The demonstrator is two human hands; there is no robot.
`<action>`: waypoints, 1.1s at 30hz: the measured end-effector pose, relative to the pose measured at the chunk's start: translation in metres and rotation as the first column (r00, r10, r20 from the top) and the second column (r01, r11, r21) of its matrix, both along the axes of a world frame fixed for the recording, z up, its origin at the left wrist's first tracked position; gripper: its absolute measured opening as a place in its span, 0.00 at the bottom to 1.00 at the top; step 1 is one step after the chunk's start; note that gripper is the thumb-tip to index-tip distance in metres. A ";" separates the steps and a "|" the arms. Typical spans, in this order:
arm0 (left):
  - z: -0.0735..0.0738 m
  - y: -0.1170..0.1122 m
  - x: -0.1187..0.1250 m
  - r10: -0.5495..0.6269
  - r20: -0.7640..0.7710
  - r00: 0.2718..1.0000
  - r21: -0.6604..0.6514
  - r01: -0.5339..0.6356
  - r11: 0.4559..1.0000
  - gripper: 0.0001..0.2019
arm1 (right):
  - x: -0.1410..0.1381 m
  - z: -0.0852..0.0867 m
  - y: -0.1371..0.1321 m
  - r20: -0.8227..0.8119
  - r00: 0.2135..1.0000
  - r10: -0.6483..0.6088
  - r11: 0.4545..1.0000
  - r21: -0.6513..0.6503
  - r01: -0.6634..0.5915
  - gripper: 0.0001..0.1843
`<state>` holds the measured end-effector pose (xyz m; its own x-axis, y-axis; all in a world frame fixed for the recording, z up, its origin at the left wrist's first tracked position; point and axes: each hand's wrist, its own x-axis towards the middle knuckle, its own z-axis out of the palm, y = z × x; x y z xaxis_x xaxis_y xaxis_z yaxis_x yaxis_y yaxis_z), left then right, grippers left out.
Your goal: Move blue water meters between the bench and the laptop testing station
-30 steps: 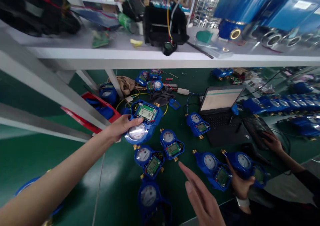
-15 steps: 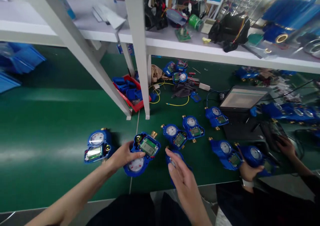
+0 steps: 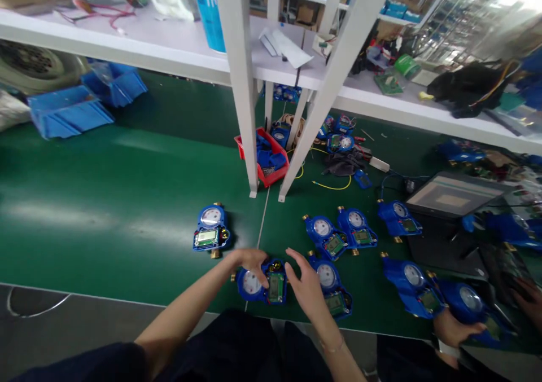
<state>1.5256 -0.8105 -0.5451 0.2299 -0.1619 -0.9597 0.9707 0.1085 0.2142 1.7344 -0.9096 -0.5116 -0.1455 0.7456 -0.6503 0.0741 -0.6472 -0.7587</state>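
A blue water meter (image 3: 250,282) with a round dial and a small display lies at the near edge of the green bench. My left hand (image 3: 253,262) grips it from above, thumb down between dial and display. On its right side my right hand (image 3: 308,288) is open, thumb and fingers apart, the fingertips close to the meter's brass end. Just beyond that hand lies another water meter (image 3: 327,275), partly covered by it. To the left, a separate water meter (image 3: 212,217) rests with its display lit.
More meters (image 3: 354,219) lie to the right. A red bin (image 3: 275,177) of blue parts stands by the white shelf posts (image 3: 243,88). Farther right are a laptop (image 3: 455,196) and a co-worker's hand (image 3: 455,326) on a meter. Blue bins (image 3: 70,111) stand back left.
The view has swung left, shifting the bench rightward in the picture. The meter in my left hand has turned and is nearer the bench edge. My right hand has come closer to it.
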 end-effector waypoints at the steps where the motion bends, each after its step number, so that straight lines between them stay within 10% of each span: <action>1: -0.006 0.004 0.007 -0.053 0.024 0.998 -0.042 0.054 0.998 0.26 | -0.004 -0.006 0.002 0.017 0.999 0.031 0.999 -0.010 -0.031 0.28; 6: -0.006 0.003 0.022 -0.095 0.090 0.991 0.002 0.095 0.995 0.29 | -0.021 -0.038 0.012 -0.023 0.981 0.191 0.977 -0.091 -0.192 0.34; 11: 0.063 0.013 -0.002 0.154 0.217 0.964 0.277 -0.212 0.937 0.35 | -0.030 -0.056 0.028 -0.187 0.863 0.470 0.868 -0.081 -0.490 0.42; 14: 0.109 0.046 -0.043 0.406 0.274 0.872 0.404 -0.488 0.774 0.26 | -0.042 -0.063 0.043 -0.148 0.779 0.609 0.784 -0.037 -0.620 0.34; 16: 0.122 0.070 -0.080 0.579 0.231 0.782 0.614 -0.579 0.537 0.29 | -0.053 -0.069 0.051 -0.130 0.716 0.686 0.719 -0.027 -0.694 0.30; 19: 0.111 0.086 -0.128 0.786 0.079 0.613 0.825 -0.483 0.293 0.41 | -0.067 -0.079 0.058 -0.143 0.590 0.795 0.594 -0.014 -0.804 0.30; 24: 0.073 0.065 -0.147 0.953 -0.032 0.300 0.686 -0.687 0.239 0.33 | -0.075 -0.089 0.058 -0.193 0.411 0.891 0.416 -0.014 -0.909 0.37; 33: 0.074 -0.005 -0.122 0.964 0.254 -0.077 0.633 -0.740 -0.226 0.25 | -0.070 -0.089 0.041 -0.278 0.485 0.829 0.510 0.022 -0.860 0.41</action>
<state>1.4033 -0.8153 -0.4706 -0.5386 0.3917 -0.7459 -0.0119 0.8817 0.4716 1.6642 -0.8685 -0.6003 -0.8158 0.1116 -0.5675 0.4706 -0.4422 -0.7635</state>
